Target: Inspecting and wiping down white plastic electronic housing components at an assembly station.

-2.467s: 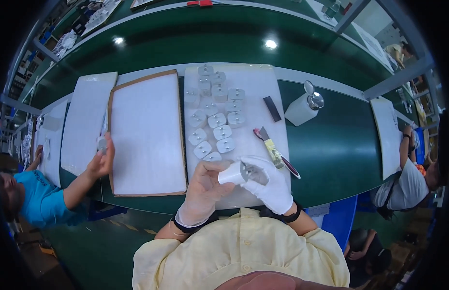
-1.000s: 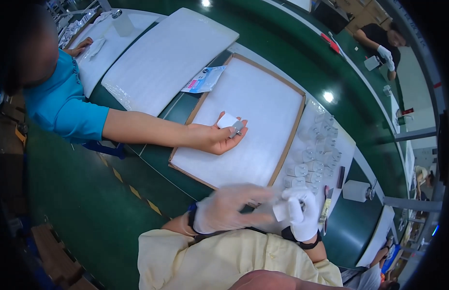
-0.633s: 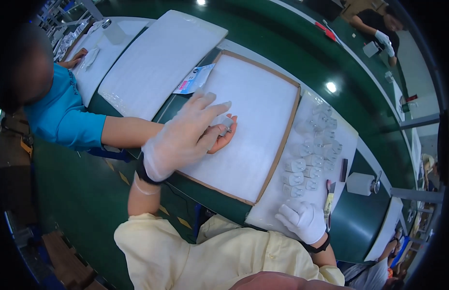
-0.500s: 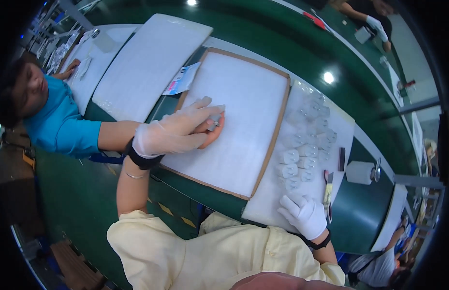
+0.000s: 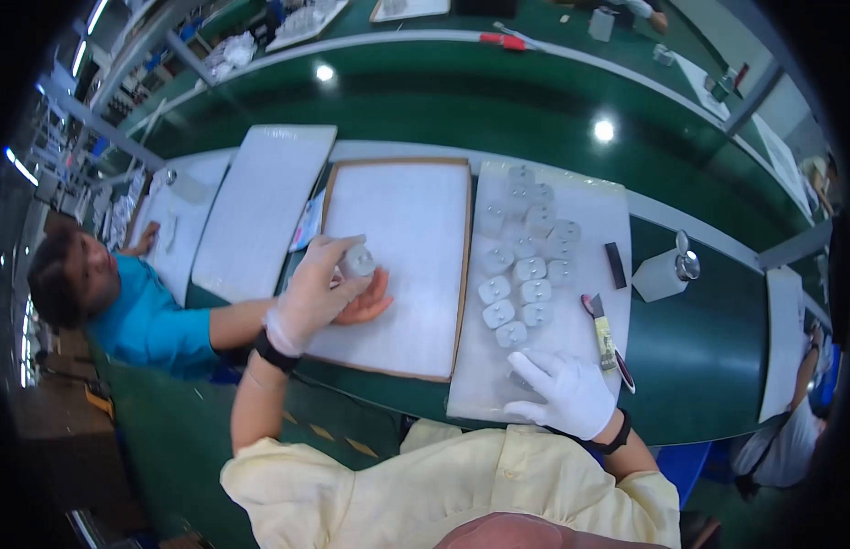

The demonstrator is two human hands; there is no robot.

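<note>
My left hand (image 5: 308, 297), in a thin translucent glove, grips a small pale rounded-square block (image 5: 358, 261) between thumb and fingers above the brown-edged white tray (image 5: 463, 265). Just below it is a co-worker's bare hand (image 5: 372, 304), fingers spread and reaching in from the left beneath my wrist. My right hand (image 5: 571, 395), white-gloved, rests low on the white mat (image 5: 475, 389) with its fingers apart. A greyish piece shows partly by its fingertips; whether they touch it I cannot tell. Several similar pale blocks (image 5: 531, 268) with small metal dots lie beyond that hand.
Right of the blocks lie a dark bar (image 5: 615, 265) and a yellow-handled cutter (image 5: 604, 343) beside dark-handled scissors (image 5: 624, 373). A pump bottle (image 5: 665, 274) stands farther right. Another white board (image 5: 265, 210) and a printed packet (image 5: 306, 224) are left of the tray. A co-worker (image 5: 150, 311) sits at left.
The view has swung and levelled. My left hand has lifted the block off the co-worker's hand, which now lies more exposed below. My right hand has moved slightly, fingers more spread.
</note>
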